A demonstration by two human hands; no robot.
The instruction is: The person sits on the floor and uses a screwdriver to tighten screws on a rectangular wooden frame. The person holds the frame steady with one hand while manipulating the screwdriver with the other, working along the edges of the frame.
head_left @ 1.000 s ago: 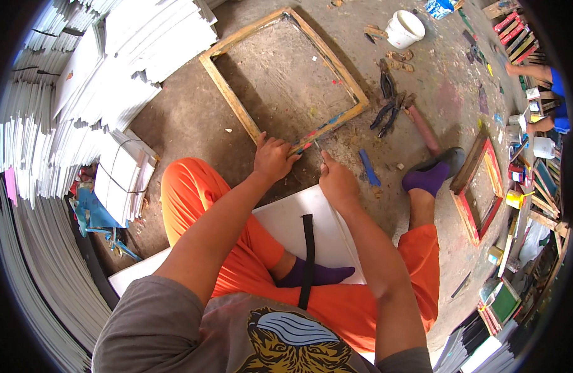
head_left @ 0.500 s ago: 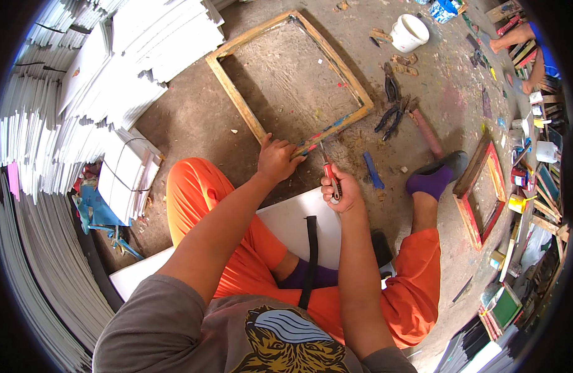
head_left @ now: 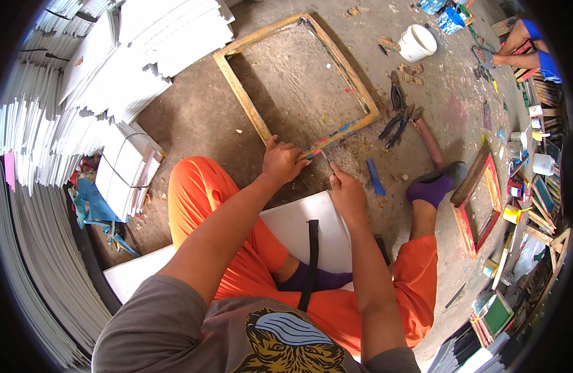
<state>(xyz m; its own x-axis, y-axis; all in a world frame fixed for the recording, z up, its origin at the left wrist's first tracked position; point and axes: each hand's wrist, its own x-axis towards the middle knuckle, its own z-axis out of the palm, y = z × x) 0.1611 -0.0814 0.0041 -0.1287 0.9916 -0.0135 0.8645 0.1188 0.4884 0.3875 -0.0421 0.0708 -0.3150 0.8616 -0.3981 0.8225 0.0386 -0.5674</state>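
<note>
A rectangular wooden frame (head_left: 242, 93) with paint-stained edges is held tilted in front of me, its near corner by my hands. My left hand (head_left: 282, 163) is closed around that corner, its thumb along the near rail. In my right hand (head_left: 350, 196) is a screwdriver (head_left: 327, 163), index finger stretched along it. Its thin shaft points up at the near rail; the fingers hide the handle. I cannot tell whether the tip touches the wood.
Pliers (head_left: 395, 127), a hammer (head_left: 428, 143) and a blue strip (head_left: 374, 177) lie right of the frame. A white bucket (head_left: 417, 43) stands beyond. Stacked white panels (head_left: 180, 37) fill the left. A red-edged frame (head_left: 466, 227) lies right; another person's legs (head_left: 516, 57) show far right.
My right hand has turned over and its index finger now extends along the screwdriver, hiding the red handle seen before. My left hand keeps its grip on the frame. The view has shifted slightly.
</note>
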